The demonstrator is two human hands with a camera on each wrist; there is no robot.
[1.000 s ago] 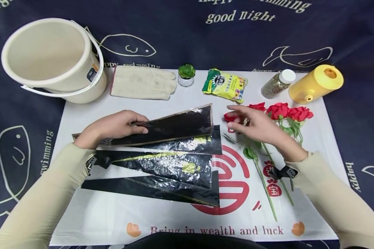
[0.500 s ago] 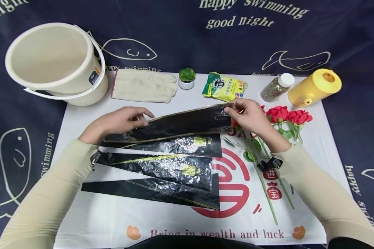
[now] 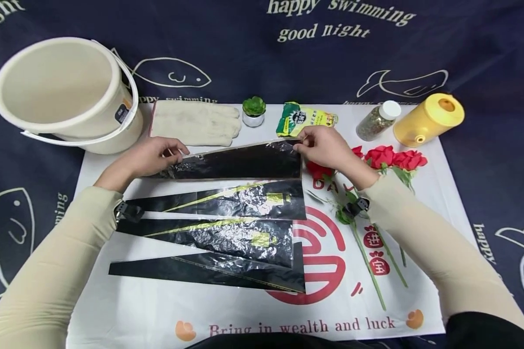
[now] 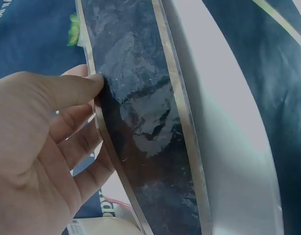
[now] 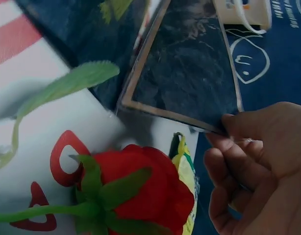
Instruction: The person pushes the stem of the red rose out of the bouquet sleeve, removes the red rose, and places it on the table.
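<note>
A long, tapering black flower sleeve (image 3: pixel 249 162) with a gold border is stretched between both hands above the table. My left hand (image 3: pixel 150 156) pinches its far edge near the narrow end. In the left wrist view the thumb of my left hand (image 4: pixel 47 132) lies over that edge, fingers behind. At the wide end, my right hand (image 3: pixel 325 148) pinches the far corner; the right wrist view shows the thumb and index finger of my right hand (image 5: pixel 263 152) on it. Nearer to me, several more black sleeves (image 3: pixel 218 237) lie flat, one below another.
Red roses (image 3: pixel 395 157) with green stems lie at the right, partly under my right forearm. Along the back stand a bucket (image 3: pixel 113 133), cotton gloves (image 3: pixel 196 121), a small potted succulent (image 3: pixel 253 110), a yellow-green packet (image 3: pixel 303 116), a jar (image 3: pixel 377 121) and a yellow container (image 3: pixel 428 118).
My right hand has come in from above the roses and taken the sleeve's wide end. The sleeve has shifted away from me and left, apart from the ones beneath. My left hand slid along too.
</note>
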